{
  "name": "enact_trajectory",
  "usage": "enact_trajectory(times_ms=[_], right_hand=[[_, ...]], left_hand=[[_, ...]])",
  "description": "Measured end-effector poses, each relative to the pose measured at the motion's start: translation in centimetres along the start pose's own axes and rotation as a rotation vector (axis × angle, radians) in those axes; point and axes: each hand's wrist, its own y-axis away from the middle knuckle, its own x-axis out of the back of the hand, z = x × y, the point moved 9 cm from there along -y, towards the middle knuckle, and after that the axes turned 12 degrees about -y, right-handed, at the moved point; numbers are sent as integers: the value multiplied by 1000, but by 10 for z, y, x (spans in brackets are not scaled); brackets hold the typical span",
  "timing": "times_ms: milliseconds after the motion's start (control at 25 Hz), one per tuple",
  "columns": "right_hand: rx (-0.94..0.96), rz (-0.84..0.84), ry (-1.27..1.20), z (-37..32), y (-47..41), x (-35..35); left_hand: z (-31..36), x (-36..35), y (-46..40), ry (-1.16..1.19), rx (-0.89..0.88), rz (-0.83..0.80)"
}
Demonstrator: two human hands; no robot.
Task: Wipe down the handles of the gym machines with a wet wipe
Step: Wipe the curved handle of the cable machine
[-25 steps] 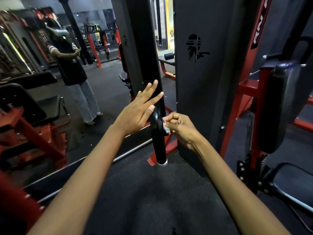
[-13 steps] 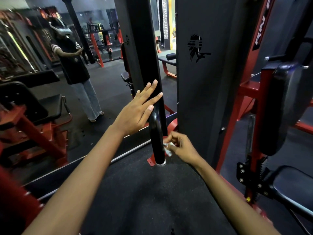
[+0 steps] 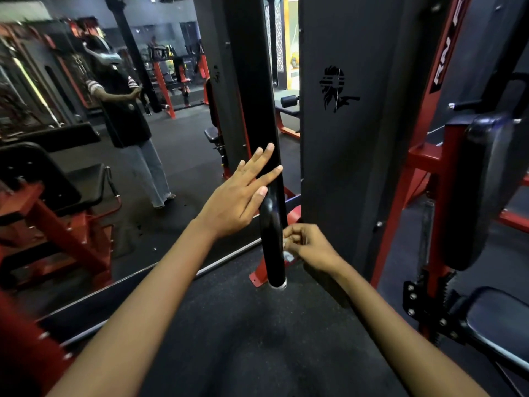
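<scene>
**Handle wipe in progress, lower section**

The handle (image 3: pixel 272 239) is hanging as a black vertical tube at centre frame, its long axis running near-upright, its capped lower end showing just above the dark rubber floor (image 3: pixel 243 339). The right hand (image 3: pixel 310 247) is sitting immediately right of the tube's lower part, fingers curled and pinching a small white wipe (image 3: pixel 287 257) against the tube's right side. The wipe is mostly hidden by the fingers; only a pale scrap is showing. The left hand (image 3: pixel 243 200) is lying higher and to the left, fingers straight and spread, gripping nothing, fingertips resting on or just in front of the black upright (image 3: pixel 254 96) above the tube; contact cannot be confirmed.

Judgement: the right hand is the working hand and is nearer the handle's lower end. Any further stroke is likely running along the vertical axis, and the left and far faces of the tube appear harder to reach from this side.

A black panel (image 3: pixel 343 153) with a logo is standing right of the handle. A mirror (image 3: pixel 100 167) on the left is reflecting a person and red equipment. A red frame with a black pad (image 3: pixel 469 196) is standing far right, a seat (image 3: pixel 498 319) below it.
</scene>
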Motion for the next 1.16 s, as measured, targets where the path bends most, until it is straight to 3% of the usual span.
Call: enact_trajectory(times_ms=[200,400,480,560,640,760,960,1160], right_hand=[[-101,144,-546,-40,-15,7],[-218,299,-735,-40,-25,5],[-122,432,-566,-45,-23,22],[73,527,-177,-67,-15,41],[274,509,145,-96,-3,41],[458,412,324,-121,11,25],[586,398,519,-132,11,-3],[673,326,1025,-146,8,-46]], left_hand=[[0,1,0,-23,-19,-5],[1,3,0,-57,-32,5],[-3,8,-1,-100,-31,58],[-14,14,-2,-141,-3,110],[-25,16,-5,-196,-22,130],[-31,14,-15,-268,-128,164],[-47,10,-27,-287,-312,318],[-57,12,-39,-191,-565,495]])
